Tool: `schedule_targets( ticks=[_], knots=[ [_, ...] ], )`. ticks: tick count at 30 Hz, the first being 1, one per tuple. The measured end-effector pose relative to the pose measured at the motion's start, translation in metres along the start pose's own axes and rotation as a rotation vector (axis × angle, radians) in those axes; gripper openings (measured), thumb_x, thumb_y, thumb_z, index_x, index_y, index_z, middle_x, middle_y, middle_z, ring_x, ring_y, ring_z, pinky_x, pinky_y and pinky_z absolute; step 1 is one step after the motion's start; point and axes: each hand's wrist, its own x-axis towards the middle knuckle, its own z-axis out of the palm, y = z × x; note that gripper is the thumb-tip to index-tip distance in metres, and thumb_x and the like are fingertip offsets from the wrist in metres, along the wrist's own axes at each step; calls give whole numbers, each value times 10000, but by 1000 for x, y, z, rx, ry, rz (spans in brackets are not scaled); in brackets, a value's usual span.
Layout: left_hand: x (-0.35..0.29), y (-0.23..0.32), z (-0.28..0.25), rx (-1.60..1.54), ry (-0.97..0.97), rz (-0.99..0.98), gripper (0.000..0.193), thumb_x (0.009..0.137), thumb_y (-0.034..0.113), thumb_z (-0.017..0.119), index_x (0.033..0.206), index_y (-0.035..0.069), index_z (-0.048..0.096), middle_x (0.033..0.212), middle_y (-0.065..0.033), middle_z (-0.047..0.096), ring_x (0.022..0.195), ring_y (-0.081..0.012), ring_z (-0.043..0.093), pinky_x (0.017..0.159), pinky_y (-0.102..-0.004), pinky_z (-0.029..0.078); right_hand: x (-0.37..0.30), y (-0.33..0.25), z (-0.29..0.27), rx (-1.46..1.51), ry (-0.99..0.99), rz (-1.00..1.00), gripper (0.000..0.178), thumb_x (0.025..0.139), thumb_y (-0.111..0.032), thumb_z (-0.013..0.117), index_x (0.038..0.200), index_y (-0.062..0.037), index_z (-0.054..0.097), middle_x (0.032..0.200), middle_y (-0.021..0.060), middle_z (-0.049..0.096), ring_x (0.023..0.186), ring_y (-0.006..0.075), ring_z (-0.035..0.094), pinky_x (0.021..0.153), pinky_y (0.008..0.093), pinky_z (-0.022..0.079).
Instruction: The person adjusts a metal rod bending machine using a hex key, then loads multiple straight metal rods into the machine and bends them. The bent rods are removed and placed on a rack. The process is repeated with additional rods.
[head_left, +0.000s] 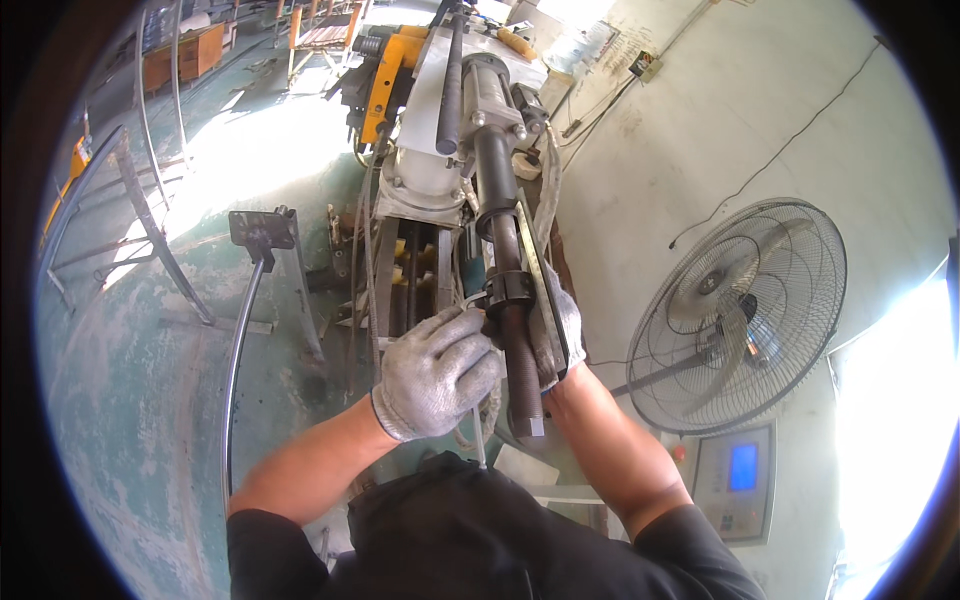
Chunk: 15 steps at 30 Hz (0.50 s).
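A threaded steel rod (pixel 523 375) points toward me from the machine, with a dark ring-shaped collar (pixel 510 288) around it. My left hand (pixel 440 370), in a light knitted glove, is closed with bent fingers at the collar's left side. A small metal piece shows at its fingertips, too small to name. My right hand (pixel 570 322), gloved too, is at the rod's right side. A long flat strip (pixel 541 275) with a pale edge runs beside the rod and across this hand, which appears closed around it. Most of its fingers are hidden behind the strip and rod.
The machine's grey cylinder (pixel 489 95) and white housing (pixel 425 178) extend ahead. A large fan (pixel 745 315) stands at the right, above a control panel (pixel 735 480) with a blue screen. On the left are a metal stand (pixel 262 230) and a metal frame (pixel 150 225).
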Motion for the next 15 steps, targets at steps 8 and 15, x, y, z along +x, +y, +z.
schedule_targets(
  ticks=[8, 15],
  knots=[
    [10, -14, -10, 6, -27, 54, 310, 753, 203, 778, 1012, 34, 770, 1031, -143, 747, 1083, -382, 770, 993, -543, 673, -4, -6, 1, 3, -58, 22, 287, 1231, -297, 504, 1290, -88, 692, 981, 68, 706, 758, 186, 719, 598, 341, 619],
    [6, -13, -11, -44, -22, 29, 316, 751, 203, 775, 1020, 38, 776, 1035, -136, 748, 1076, -372, 774, 967, -522, 680, -2, -4, -1, -39, -10, 34, 279, 1231, -296, 504, 1332, -93, 666, 970, 63, 703, 741, 182, 715, 604, 326, 621]
  ],
)
